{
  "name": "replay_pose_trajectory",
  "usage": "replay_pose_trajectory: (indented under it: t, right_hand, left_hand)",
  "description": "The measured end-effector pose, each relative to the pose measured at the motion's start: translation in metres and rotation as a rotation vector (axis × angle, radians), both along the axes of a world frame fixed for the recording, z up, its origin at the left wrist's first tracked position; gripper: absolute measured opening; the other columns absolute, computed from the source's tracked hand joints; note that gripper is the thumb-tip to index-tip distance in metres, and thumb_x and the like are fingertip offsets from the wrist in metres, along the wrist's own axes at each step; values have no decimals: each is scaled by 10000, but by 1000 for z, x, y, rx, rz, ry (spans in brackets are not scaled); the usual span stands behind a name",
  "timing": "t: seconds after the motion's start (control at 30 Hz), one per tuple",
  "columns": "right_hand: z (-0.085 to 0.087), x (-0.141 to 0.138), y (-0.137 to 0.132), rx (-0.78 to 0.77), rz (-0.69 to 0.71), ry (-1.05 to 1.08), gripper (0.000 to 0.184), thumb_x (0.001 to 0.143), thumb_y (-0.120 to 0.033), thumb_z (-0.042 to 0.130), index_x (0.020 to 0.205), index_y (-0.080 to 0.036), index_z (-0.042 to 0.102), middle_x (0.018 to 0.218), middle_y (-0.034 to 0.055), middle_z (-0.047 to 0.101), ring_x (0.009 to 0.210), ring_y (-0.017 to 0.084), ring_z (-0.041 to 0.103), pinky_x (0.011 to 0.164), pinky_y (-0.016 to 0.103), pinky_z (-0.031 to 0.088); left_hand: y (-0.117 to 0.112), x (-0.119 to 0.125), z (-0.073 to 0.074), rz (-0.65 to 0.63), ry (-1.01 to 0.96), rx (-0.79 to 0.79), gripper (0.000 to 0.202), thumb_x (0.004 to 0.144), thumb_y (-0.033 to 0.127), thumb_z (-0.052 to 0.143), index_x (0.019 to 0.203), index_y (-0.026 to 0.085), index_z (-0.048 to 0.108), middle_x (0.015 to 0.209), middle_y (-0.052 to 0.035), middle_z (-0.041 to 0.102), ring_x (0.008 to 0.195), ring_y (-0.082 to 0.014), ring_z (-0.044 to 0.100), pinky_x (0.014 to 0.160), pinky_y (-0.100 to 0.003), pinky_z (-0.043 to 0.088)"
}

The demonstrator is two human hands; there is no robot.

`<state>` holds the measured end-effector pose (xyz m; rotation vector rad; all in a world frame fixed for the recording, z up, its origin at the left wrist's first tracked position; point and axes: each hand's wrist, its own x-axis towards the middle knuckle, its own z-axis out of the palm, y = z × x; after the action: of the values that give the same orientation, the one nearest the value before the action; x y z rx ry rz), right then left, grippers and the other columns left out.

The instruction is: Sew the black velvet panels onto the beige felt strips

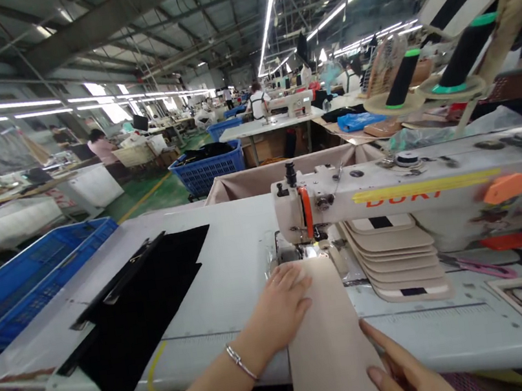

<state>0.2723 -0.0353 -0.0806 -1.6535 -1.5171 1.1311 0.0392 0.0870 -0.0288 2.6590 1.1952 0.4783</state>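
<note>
A long beige panel (329, 342) lies with its far end at the needle area of a white sewing machine (329, 195). My left hand (282, 303) rests flat on the panel's left side near that end, fingers stretched out, with a silver bracelet at the wrist. At the panel's right edge, nearer to me, my right hand (399, 364) grips it between thumb and fingers, some of them hidden. Right of the needle, under the machine arm, sits a stack of beige pieces (398, 260), some with a black strip. The needle tip is too small to make out.
Black fabric pieces (152, 290) with metal clips lie on the table's left side. Beyond that edge stands a blue crate (51, 272). Pink-handled scissors (487, 267) lie right of the stack. Black thread cones (403, 79) stand behind the machine. Other people (257, 101) sit farther off.
</note>
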Motion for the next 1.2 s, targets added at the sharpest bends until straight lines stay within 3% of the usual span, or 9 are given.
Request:
replay_pose_trajectory:
  t: [0.17, 0.3, 0.37, 0.47, 0.53, 0.67, 0.93, 1.1, 1.2]
  right_hand:
    - [3, -5, 11, 22, 40, -92, 665, 870, -515, 483, 1433, -173, 394, 1332, 76, 547, 1227, 231, 514, 1038, 366, 403]
    - [25, 22, 33, 308, 92, -430, 419, 907, -490, 455, 1223, -265, 611, 1175, 55, 648, 1105, 246, 597, 943, 383, 492]
    - [45, 43, 61, 546, -21, -637, 377, 911, -506, 439, 1114, -267, 649, 1115, 70, 655, 1051, 267, 606, 940, 427, 479]
    - [71, 67, 119, 716, -64, -871, 574, 916, -533, 404, 1291, -113, 517, 1285, 172, 547, 1211, 330, 483, 1051, 490, 353]
    - [79, 71, 157, 667, -30, -1028, 689, 881, -585, 444, 1321, -56, 472, 1298, 229, 522, 1244, 398, 432, 1033, 547, 332]
    - [77, 64, 203, 600, 8, -1112, 590, 869, -604, 436, 1222, -154, 580, 1251, 176, 582, 1219, 386, 469, 1007, 547, 339]
    - [74, 60, 177, 509, 92, -1277, 337, 881, -330, 458, 978, -79, 661, 854, 212, 677, 834, 311, 666, 759, 424, 492]
    - [86, 49, 165, 528, 79, -1380, 302, 826, -74, 441, 1075, -42, 609, 767, 165, 671, 676, 257, 669, 635, 374, 514]
    - [95, 45, 150, 586, 57, -1419, 383, 845, -37, 381, 1188, -15, 549, 886, 208, 670, 778, 286, 673, 668, 400, 526]
  left_hand:
    - [26, 0, -11, -22, 3, 19, 419, 925, 269, 526, 1342, 248, 483, 1455, -79, 417, 1368, -257, 345, 1167, -490, 233]
    - [32, 1, -12, -10, -4, 13, 388, 942, 259, 493, 1330, 245, 495, 1451, -74, 418, 1373, -247, 337, 1174, -472, 224]
    - [32, 1, -13, 3, -18, 5, 386, 948, 256, 479, 1333, 248, 494, 1451, -72, 416, 1376, -242, 331, 1179, -467, 215]
    - [32, 2, -14, 11, -36, -8, 389, 949, 248, 472, 1337, 249, 496, 1451, -71, 415, 1376, -234, 331, 1185, -460, 202]
    - [32, 1, -14, 8, -44, -14, 388, 945, 243, 478, 1332, 251, 504, 1444, -70, 422, 1370, -230, 340, 1187, -456, 201]
    - [33, 1, -12, -2, -61, -19, 387, 937, 239, 491, 1324, 251, 514, 1431, -74, 433, 1363, -236, 349, 1185, -464, 207]
    - [36, -2, -13, -34, -94, -20, 381, 934, 246, 493, 1314, 268, 521, 1403, -75, 455, 1348, -239, 369, 1174, -492, 236]
    - [37, -3, -17, -35, -84, 6, 383, 939, 259, 484, 1321, 272, 512, 1401, -80, 454, 1349, -246, 370, 1170, -505, 252]
    - [38, -3, -19, -36, -85, 22, 380, 938, 261, 486, 1316, 276, 515, 1394, -79, 462, 1344, -249, 381, 1166, -512, 263]
